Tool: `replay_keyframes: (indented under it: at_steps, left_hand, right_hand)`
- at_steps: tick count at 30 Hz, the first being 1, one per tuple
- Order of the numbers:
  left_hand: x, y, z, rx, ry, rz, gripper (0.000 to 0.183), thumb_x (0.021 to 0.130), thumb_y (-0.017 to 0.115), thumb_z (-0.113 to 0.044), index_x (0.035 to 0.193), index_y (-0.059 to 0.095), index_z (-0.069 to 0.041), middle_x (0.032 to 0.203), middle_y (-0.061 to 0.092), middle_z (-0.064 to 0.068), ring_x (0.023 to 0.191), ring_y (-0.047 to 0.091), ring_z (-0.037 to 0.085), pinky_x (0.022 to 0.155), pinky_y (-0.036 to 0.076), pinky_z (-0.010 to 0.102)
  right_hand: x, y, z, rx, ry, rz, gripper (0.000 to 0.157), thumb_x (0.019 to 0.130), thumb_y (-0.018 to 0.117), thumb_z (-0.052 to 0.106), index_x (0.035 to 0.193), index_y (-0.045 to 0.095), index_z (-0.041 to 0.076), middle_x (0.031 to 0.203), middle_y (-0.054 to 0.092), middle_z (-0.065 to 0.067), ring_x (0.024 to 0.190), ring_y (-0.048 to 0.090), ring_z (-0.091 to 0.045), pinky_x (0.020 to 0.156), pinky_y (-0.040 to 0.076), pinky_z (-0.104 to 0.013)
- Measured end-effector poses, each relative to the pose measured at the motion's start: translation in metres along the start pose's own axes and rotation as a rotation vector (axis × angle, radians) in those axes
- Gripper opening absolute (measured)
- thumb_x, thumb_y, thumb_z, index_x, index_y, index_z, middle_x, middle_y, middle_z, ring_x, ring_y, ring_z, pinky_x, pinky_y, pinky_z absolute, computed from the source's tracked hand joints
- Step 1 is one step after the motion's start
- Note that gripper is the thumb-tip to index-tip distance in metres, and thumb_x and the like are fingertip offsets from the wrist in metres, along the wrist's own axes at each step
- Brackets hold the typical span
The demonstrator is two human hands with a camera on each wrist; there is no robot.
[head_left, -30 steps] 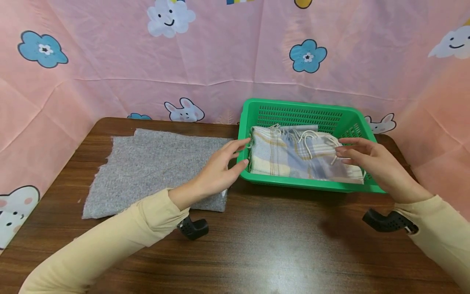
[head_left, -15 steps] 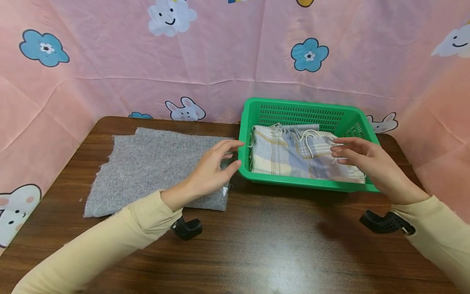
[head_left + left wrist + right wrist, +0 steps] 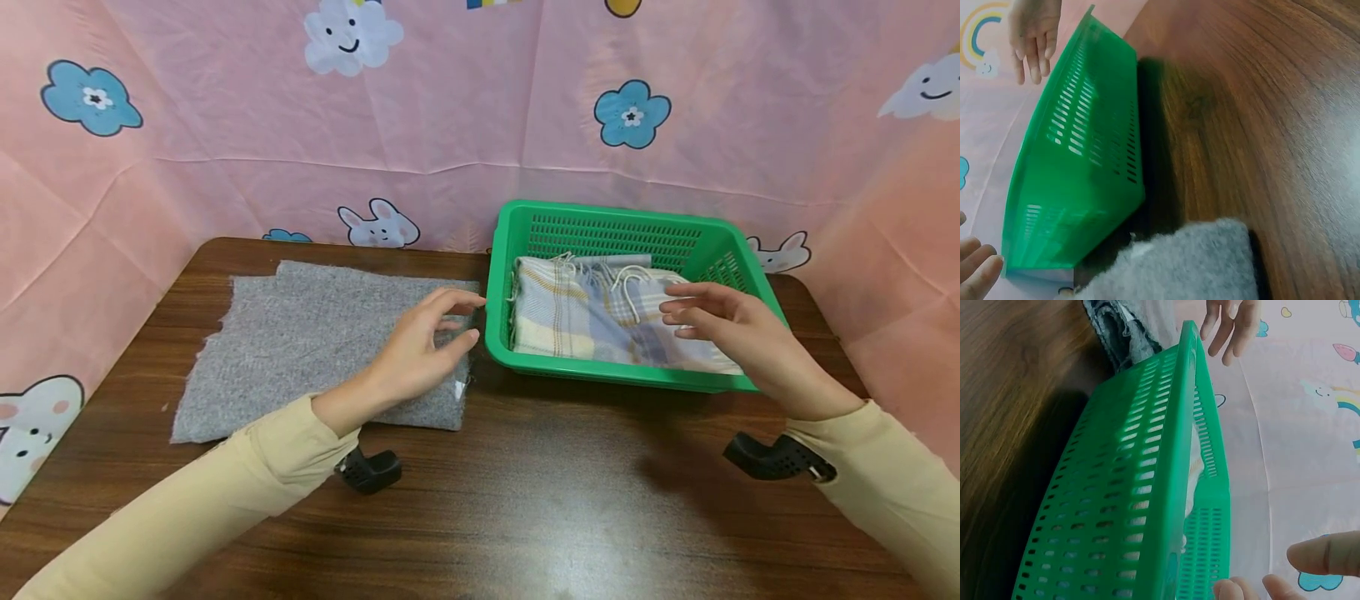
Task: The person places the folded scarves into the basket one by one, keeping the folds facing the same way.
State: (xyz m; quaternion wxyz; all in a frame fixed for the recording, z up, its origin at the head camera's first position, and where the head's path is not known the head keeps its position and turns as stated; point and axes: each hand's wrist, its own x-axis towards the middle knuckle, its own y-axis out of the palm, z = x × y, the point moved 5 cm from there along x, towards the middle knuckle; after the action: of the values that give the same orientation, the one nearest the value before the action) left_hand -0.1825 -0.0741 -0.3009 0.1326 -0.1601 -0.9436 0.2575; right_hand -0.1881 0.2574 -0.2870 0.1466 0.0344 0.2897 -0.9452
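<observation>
My left hand (image 3: 416, 350) hovers over the right part of a grey woolly cloth (image 3: 315, 342), its relaxed fingertips close to the left rim of a green plastic basket (image 3: 585, 368). Nothing lies between its thumb and fingers. Above the basket's right side is my right hand (image 3: 742, 342), fingers loosely bent and holding nothing. Beneath it, inside the basket, lies a folded plaid scarf (image 3: 555, 308) in pale blue, cream and tan with fringed ends. The right wrist view has the basket's perforated side (image 3: 1116, 456) up close, with right-hand fingers (image 3: 1329, 553) at the lower right.
A dark brown wooden table (image 3: 525, 483) carries both the cloth and the basket. Pink fabric (image 3: 465, 125) printed with clouds, flowers and rabbits hangs behind and at the sides. A black wrist mount (image 3: 371, 471) juts below the left sleeve, another black mount (image 3: 776, 457) below the right.
The left hand has drawn back left and slightly down, away from the basket's rim. My right hand has shifted a little left over the scarf. Cloth, scarf and basket stay put.
</observation>
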Motion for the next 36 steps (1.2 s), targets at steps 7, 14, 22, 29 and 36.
replay_keyframes:
  at_steps: [7,14,22,29,36]
  left_hand:
    - [-0.006,-0.007,0.01,0.014,-0.025,-0.014,0.034,0.093,0.058,-0.007,0.128,0.056,-0.006,0.132,0.053,0.012,0.12,0.053,0.032,0.098,0.048,0.04]
    - [-0.01,-0.009,0.016,-0.011,-0.021,-0.023,0.034,0.093,0.059,-0.005,0.127,0.057,-0.004,0.13,0.054,0.014,0.118,0.054,0.033,0.097,0.048,0.04]
    - [-0.017,-0.01,0.026,-0.013,-0.023,-0.031,0.032,0.092,0.059,-0.003,0.124,0.057,0.001,0.127,0.055,0.018,0.113,0.057,0.034,0.093,0.051,0.04]
    - [-0.025,-0.013,0.038,-0.008,-0.053,-0.048,0.031,0.093,0.058,-0.004,0.124,0.057,0.001,0.128,0.054,0.016,0.113,0.057,0.033,0.093,0.05,0.041]
    - [-0.031,-0.02,0.044,0.009,-0.073,-0.053,0.031,0.094,0.058,-0.006,0.124,0.059,-0.001,0.129,0.054,0.015,0.113,0.057,0.032,0.092,0.051,0.042]
  right_hand:
    - [-0.002,0.008,0.007,-0.004,0.018,0.032,0.049,0.1,0.046,0.041,0.141,0.043,0.013,0.134,0.052,0.001,0.111,0.058,-0.001,0.092,0.048,-0.026]
    - [-0.004,0.016,0.015,0.001,-0.019,0.037,0.045,0.102,0.047,0.033,0.14,0.043,0.011,0.13,0.056,-0.008,0.109,0.058,-0.001,0.089,0.049,-0.021]
    - [-0.006,0.027,0.023,0.037,-0.021,0.05,0.046,0.101,0.048,0.034,0.14,0.044,0.011,0.133,0.053,-0.014,0.112,0.058,-0.006,0.092,0.049,-0.025]
    - [-0.006,0.037,0.031,0.076,-0.033,0.066,0.044,0.101,0.05,0.031,0.139,0.045,0.01,0.134,0.052,-0.016,0.111,0.06,-0.008,0.092,0.051,-0.031]
    - [-0.005,0.05,0.038,0.121,-0.062,0.095,0.043,0.101,0.051,0.023,0.139,0.045,0.005,0.133,0.054,-0.022,0.108,0.063,-0.012,0.088,0.053,-0.027]
